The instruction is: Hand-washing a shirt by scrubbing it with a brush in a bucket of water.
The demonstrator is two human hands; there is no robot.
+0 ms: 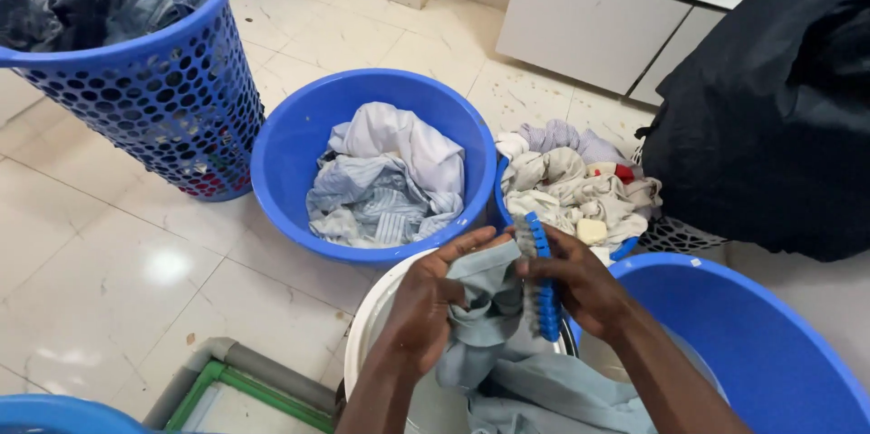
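Note:
My left hand (426, 307) grips a bunched fold of a pale blue-grey garment (494, 343) over a white bucket (373, 334). My right hand (580, 284) holds a blue scrubbing brush (539, 280) upright against that fold, bristles turned to the cloth. The rest of the garment hangs down into the bucket between my forearms.
A blue basin (290, 162) of light striped and white clothes sits ahead. A blue perforated laundry basket (172, 99) of dark clothes stands at left. A heap of pale laundry (571, 180) lies at right beside a dark cloth bundle (779, 108). Another blue basin (770, 352) is at lower right.

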